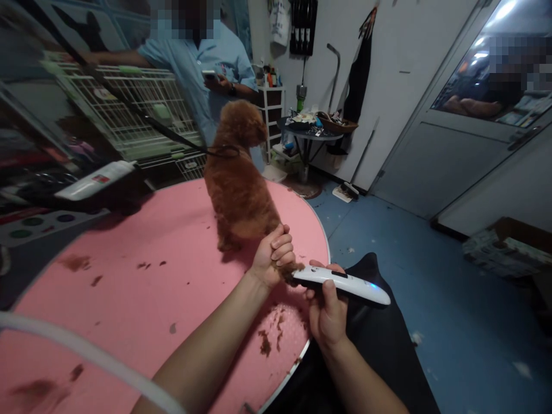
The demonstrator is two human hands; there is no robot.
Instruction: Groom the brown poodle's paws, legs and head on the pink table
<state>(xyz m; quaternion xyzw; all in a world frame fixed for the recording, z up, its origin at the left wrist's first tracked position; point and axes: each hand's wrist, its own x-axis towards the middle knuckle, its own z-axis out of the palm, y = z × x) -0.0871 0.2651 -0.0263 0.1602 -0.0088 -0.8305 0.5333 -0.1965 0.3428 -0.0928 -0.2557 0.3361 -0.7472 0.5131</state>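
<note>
A small brown curly dog (238,175) stands on the round pink table (142,299), facing away from me, with a dark leash round its neck. My left hand (272,256) is closed round the dog's hind paw, held out over the table's right edge. My right hand (326,310) grips a white electric trimmer (345,284), whose head touches the paw just beyond my left fingers. Clumps of cut brown fur lie on the pink top below my hands.
A person in a blue shirt (202,63) stands behind the table holding a phone. White wire cages (129,103) stand at the back left. A small cluttered round table (308,129) is by the far wall. The blue floor (431,299) lies to the right.
</note>
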